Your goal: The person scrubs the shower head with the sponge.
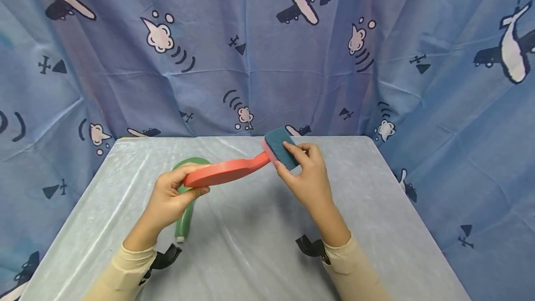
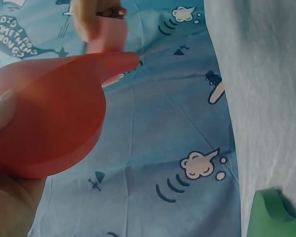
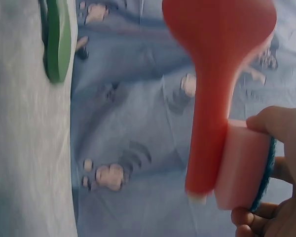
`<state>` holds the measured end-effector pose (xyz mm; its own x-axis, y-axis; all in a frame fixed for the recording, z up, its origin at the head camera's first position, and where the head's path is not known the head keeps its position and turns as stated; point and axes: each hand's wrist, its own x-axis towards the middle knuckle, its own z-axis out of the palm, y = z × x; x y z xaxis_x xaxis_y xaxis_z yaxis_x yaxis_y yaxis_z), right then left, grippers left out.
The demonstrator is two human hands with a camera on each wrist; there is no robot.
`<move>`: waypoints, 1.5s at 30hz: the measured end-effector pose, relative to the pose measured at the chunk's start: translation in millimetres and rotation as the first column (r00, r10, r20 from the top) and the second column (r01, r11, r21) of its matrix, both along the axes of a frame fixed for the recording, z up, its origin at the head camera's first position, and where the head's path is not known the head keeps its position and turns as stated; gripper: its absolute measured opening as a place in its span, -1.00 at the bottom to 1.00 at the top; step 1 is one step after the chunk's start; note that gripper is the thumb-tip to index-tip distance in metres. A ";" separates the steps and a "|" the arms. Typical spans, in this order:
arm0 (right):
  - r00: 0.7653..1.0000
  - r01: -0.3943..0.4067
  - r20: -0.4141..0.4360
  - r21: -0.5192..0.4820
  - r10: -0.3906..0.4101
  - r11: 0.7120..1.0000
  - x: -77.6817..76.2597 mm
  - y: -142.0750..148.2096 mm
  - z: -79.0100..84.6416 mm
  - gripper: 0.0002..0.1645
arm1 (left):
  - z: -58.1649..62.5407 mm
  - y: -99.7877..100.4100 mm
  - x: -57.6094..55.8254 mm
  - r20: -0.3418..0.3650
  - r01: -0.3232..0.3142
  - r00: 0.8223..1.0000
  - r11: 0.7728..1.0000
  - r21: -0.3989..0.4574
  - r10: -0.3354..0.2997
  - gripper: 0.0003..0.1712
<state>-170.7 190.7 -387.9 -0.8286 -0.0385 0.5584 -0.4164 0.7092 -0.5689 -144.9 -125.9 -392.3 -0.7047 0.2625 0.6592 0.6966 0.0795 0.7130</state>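
Observation:
My left hand [image 1: 169, 196] grips the rounded head of a red paddle-shaped object [image 1: 221, 173] by its edge, with the thumb underneath in the head view. It is raised above the table, its handle pointing right and slightly up. A sponge [image 1: 282, 147] with a pink body and a blue-green scouring layer is pinched between thumb and fingers of my right hand [image 1: 310, 175]. In the right wrist view the sponge's pink side [image 3: 242, 165] lies along the red handle [image 3: 207, 143], near its pale-tipped end.
A similar green object [image 1: 184, 224] with a pale-tipped handle lies on the table behind my left hand, partly hidden. The table has a whitish cover [image 1: 376, 226]. Blue curtains [image 1: 259, 68] printed with airplanes hang behind it and at both sides.

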 end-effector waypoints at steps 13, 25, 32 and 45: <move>0.998 0.037 -0.058 -0.043 -0.039 0.998 -4.7 7.1 1.8 -0.40 | 1.0 -7.5 -4.8 -0.046 0.136 0.990 0.985 0.110 -0.132 -0.36; 0.986 -0.118 -0.120 -0.033 0.113 0.992 2.4 -3.3 3.7 -0.38 | 7.5 -11.5 -7.1 -0.040 0.151 0.988 0.980 0.132 -0.147 -0.35; 0.999 -0.012 -0.040 -0.062 0.009 0.998 -8.3 14.3 0.0 -0.40 | 7.7 -12.9 -3.3 -0.017 0.141 0.990 0.977 0.160 -0.141 -0.35; 0.982 -0.169 -0.091 -0.061 0.163 0.984 7.3 -13.3 -0.7 -0.37 | 5.8 -18.0 -1.2 0.098 0.044 0.993 0.981 0.191 -0.064 -0.48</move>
